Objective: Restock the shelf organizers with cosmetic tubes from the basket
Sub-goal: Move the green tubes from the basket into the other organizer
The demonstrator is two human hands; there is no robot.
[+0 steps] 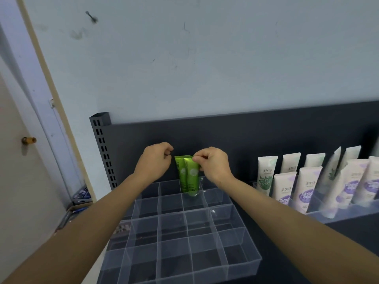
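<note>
Two green cosmetic tubes (pixel 187 175) stand upright, cap down, in back-row cells of a clear plastic grid organizer (pixel 174 228) on the dark shelf. My right hand (pixel 213 162) pinches the top edge of the right green tube. Just left of the tubes, my left hand (pixel 156 158) hovers with curled fingers and holds nothing. The other cells of the organizer that I see hold no tubes. The basket is not in view.
To the right, a second clear organizer (pixel 320 203) holds several white tubes with green or purple prints (pixel 307 181). A dark back panel (pixel 246 136) and slotted upright post (pixel 102 148) rise behind the shelf. At the left are a door and floor clutter (pixel 80 197).
</note>
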